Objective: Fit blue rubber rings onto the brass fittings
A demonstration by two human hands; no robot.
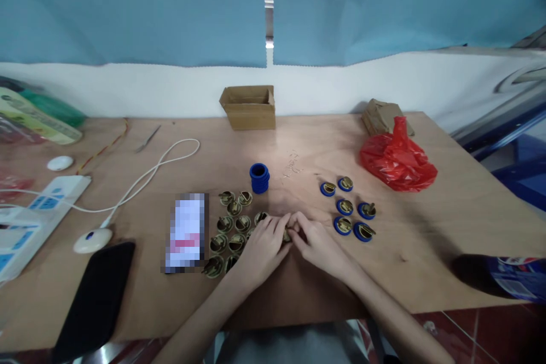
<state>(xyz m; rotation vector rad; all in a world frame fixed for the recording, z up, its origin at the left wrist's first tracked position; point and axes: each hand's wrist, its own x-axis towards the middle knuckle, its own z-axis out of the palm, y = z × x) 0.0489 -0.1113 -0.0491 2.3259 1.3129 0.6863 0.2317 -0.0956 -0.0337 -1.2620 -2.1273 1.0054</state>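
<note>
My left hand [267, 244] and my right hand [313, 239] meet at the middle of the table near its front edge. Between their fingertips is a small brass-coloured part [287, 234], mostly covered by the fingers. Left of my left hand stand several brass-coloured round parts [224, 224] in rough rows, some partly hidden by that hand. A stack of blue rings [260, 178] stands just beyond my hands. To the right of my right hand lie several brass parts set in blue rings [343, 225].
Thin small pieces [292, 165] lie beyond my hands. An open cardboard box [251, 108] stands at the back, a red plastic bag [398, 159] at right. Leftward are a blurred-screen phone [186, 233], a black phone [98, 296], white cable and power strip [38, 222]. A bottle [499, 276] lies right.
</note>
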